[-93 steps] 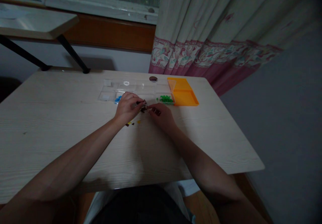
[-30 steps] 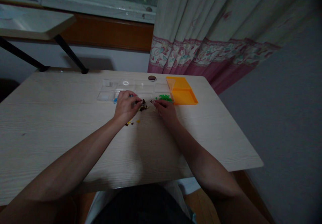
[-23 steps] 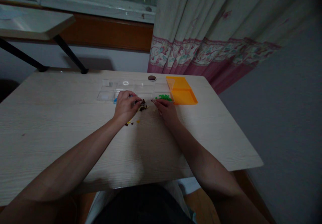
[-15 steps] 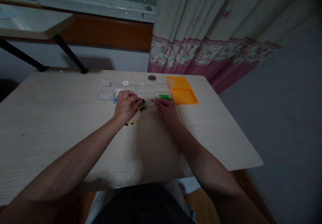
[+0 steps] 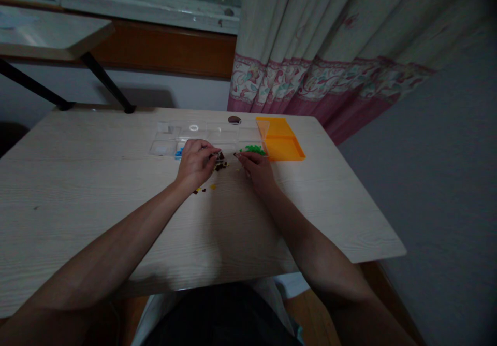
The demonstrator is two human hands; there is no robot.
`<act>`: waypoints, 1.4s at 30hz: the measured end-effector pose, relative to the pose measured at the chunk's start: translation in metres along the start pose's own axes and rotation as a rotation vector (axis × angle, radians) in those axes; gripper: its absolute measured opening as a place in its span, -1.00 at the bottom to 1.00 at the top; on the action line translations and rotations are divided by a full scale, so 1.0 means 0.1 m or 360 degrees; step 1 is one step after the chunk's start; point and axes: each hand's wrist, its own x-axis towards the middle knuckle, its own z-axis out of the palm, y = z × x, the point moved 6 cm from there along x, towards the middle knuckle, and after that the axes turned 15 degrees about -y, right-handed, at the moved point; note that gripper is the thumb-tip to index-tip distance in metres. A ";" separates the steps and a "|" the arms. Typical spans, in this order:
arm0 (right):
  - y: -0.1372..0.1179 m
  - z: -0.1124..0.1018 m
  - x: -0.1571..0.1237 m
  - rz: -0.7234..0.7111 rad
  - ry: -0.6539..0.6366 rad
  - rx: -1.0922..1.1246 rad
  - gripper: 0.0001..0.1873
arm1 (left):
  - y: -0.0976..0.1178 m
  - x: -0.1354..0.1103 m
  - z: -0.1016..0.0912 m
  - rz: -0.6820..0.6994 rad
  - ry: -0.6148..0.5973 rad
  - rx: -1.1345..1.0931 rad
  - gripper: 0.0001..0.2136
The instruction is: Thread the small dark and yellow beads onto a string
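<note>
My left hand [image 5: 195,166] is closed in a pinch, with a small dark brown piece [image 5: 221,156] at its fingertips. Facing it, my right hand [image 5: 259,170] pinches a tiny dark piece [image 5: 235,154] between thumb and finger; a small gap separates the two. Just below the left fingertips lies a little pile of dark brown and pale bits [image 5: 221,166]. A few yellow and brown bits [image 5: 204,189] are scattered nearer to me. Behind both hands is a clear compartment box [image 5: 223,131], holding green pieces [image 5: 254,150] at right and blue pieces [image 5: 178,152] at left, partly hidden.
An orange tray-like case [image 5: 281,141] sits right of the clear box. A dark oval object [image 5: 234,120] is at the table's [image 5: 116,206] back edge. At the back left, a raised shelf [image 5: 58,32] stands on black legs. A curtain [image 5: 310,51] hangs behind.
Almost nothing differs. Both hands keep their pinches in nearly the same places, with only slight movement of the left fingers around the dark brown piece.
</note>
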 end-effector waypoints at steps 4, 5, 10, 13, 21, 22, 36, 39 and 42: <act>0.02 -0.01 -0.01 0.0068 0.0056 0.0218 -0.60 | 0.07 0.01 0.00 0.0095 -0.0011 0.0016 -0.83; 0.02 0.00 -0.01 0.0061 0.0054 0.0217 -0.60 | 0.09 0.01 0.00 0.0131 -0.0020 0.0019 -0.83; 0.00 0.00 -0.01 0.0051 -0.0001 0.0140 -0.57 | 0.18 -0.01 0.00 0.0293 -0.0084 0.0015 -0.79; -0.03 0.01 -0.02 0.0052 -0.0029 0.0157 -0.58 | 0.19 -0.02 0.01 0.0281 -0.0121 0.0009 -0.77; -0.09 0.07 -0.04 0.0066 -0.0161 0.0144 -0.63 | 0.20 -0.02 0.00 0.0290 -0.0120 0.0009 -0.78; -0.09 0.07 -0.04 0.0056 -0.0163 0.0146 -0.63 | 0.20 -0.02 0.00 0.0290 -0.0125 0.0010 -0.78; -0.15 0.10 -0.06 0.0046 -0.0255 0.0129 -0.61 | 0.23 -0.02 0.00 0.0415 -0.0063 0.0013 -0.80; -0.14 0.11 -0.05 0.0059 -0.0271 0.0127 -0.60 | 0.23 -0.02 -0.01 0.0429 -0.0049 0.0009 -0.80; -0.12 0.11 -0.05 0.0076 -0.0270 0.0110 -0.59 | 0.23 -0.02 -0.01 0.0436 -0.0039 -0.0004 -0.81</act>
